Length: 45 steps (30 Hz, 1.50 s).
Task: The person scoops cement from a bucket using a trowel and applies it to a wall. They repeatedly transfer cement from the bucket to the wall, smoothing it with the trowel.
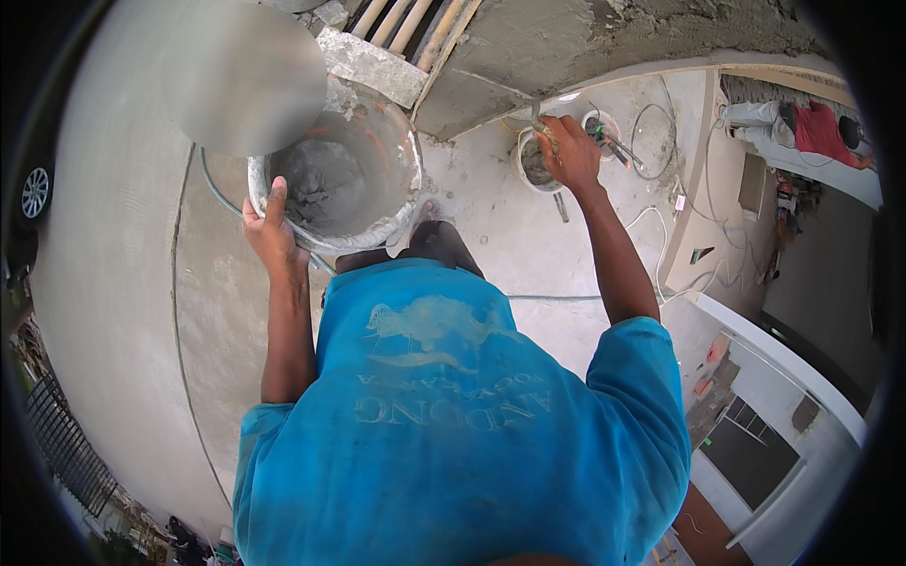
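Observation:
My left hand (274, 226) grips the plaster-crusted rim of a wide bucket (401, 203) with grey wet mortar (321, 179) inside; a blurred patch hides part of its top. My right hand (566, 151) is closed around a mortar-caked trowel (538, 124), held up by the edge of a grey plastered surface (613, 33). Beneath that hand, a smaller bucket (528, 174) of grey material stands on the dusty floor.
Another bucket (610, 127) holds tools, with cables (668, 141) around it. Pale bars (392, 24) lie at the top. A co-worker in red (816, 127) is at far right. Hoses cross the floor (481, 245). A car wheel (35, 191) shows at far left.

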Each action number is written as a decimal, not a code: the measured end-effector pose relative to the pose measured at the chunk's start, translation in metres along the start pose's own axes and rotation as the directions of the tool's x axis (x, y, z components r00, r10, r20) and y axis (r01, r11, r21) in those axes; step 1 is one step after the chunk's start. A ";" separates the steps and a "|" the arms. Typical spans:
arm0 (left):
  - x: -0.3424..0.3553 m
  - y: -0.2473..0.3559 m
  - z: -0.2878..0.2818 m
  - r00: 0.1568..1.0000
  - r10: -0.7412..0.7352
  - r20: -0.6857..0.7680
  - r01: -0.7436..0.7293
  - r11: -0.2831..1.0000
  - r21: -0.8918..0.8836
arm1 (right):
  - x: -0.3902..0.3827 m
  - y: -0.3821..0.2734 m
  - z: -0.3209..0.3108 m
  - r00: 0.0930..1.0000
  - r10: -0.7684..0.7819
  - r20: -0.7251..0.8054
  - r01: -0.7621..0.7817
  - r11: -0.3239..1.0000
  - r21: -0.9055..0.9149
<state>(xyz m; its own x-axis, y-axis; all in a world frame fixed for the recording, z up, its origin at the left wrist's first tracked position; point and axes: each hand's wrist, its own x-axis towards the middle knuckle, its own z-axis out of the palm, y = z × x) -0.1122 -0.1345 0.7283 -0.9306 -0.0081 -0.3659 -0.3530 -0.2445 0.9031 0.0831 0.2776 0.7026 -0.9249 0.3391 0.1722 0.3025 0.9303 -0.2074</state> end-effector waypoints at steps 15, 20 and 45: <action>0.008 -0.010 -0.009 1.000 -0.011 0.008 0.011 1.000 0.006 | 0.042 -0.012 -0.044 0.953 0.106 -0.284 -0.045 0.976 0.214; 0.012 -0.015 -0.012 0.999 -0.023 0.027 0.024 1.000 -0.019 | 0.052 -0.025 -0.078 0.934 0.182 -0.306 -0.103 0.961 0.256; 0.007 -0.002 -0.010 0.999 -0.008 0.031 0.009 1.000 -0.024 | 0.041 -0.021 -0.148 0.963 0.052 -0.263 -0.072 0.995 -0.064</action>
<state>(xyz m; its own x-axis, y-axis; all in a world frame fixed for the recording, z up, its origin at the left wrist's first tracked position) -0.1173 -0.1440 0.7210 -0.9304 0.0238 -0.3658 -0.3585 -0.2678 0.8943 0.0733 0.2928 0.8565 -0.8147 0.4122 0.4079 0.3822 0.9107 -0.1568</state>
